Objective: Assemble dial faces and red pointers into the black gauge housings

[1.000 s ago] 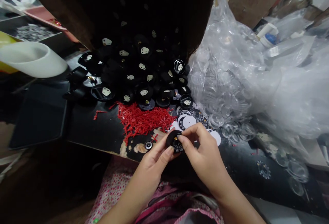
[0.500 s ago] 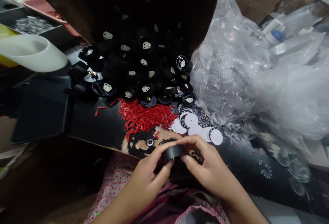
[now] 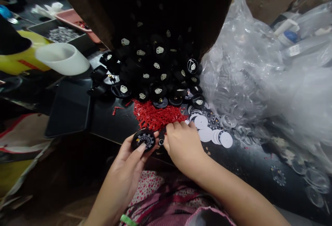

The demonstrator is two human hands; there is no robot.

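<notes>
Black round dial [image 3: 145, 138] sits at seven o'clock in our view, printed face toward us, pinched between the thumb and fingers of our left hand [image 3: 131, 158]. At five o'clock our right hand [image 3: 183, 146] curls beside a small dark ring-ended piece [image 3: 161, 142]; we cannot tell whether it grips it. From the dial, red plastic slivers [image 3: 158, 114] lie heaped at one o'clock and white discs [image 3: 205, 134] at three on our black counter [image 3: 109, 125].
</notes>
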